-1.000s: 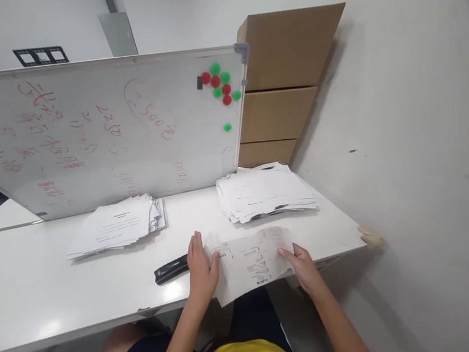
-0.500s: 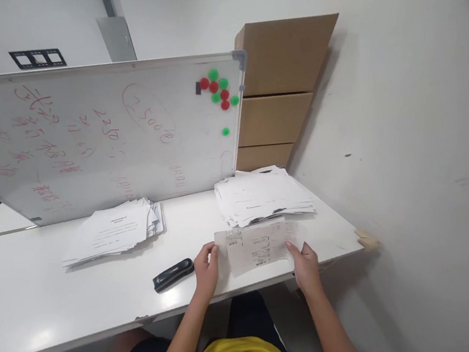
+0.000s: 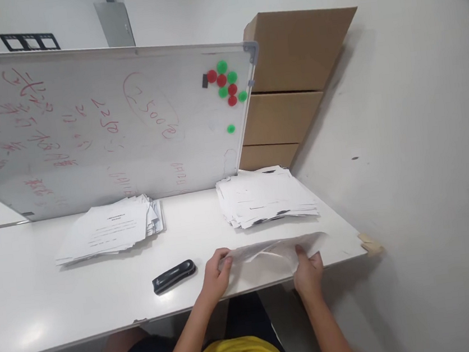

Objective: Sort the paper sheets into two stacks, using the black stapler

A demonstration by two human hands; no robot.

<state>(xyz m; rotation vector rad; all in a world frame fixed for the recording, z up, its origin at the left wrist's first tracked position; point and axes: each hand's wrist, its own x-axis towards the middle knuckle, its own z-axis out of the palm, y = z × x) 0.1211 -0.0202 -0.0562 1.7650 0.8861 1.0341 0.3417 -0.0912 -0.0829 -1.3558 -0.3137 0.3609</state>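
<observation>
Both my hands hold a small sheaf of printed white papers (image 3: 268, 249) just above the near edge of the white table (image 3: 82, 295). My left hand (image 3: 217, 274) pinches the left end and my right hand (image 3: 309, 268) grips the right end. The sheets are tilted almost edge-on to the camera, so their print is hidden. A black stapler (image 3: 174, 276) lies on the table a little to the left of my left hand.
One stack of papers (image 3: 111, 228) lies at the middle left, another stack (image 3: 265, 196) at the back right. A whiteboard (image 3: 97, 124) with red writing and red and green magnets (image 3: 227, 84) stands along the table's far side. Cardboard boxes (image 3: 287, 79) are stacked against the right wall.
The sheaf lay flat at the table edge with print showing. Both hands have lifted it, moved it slightly right and tipped it nearly edge-on. The stapler has not moved.
</observation>
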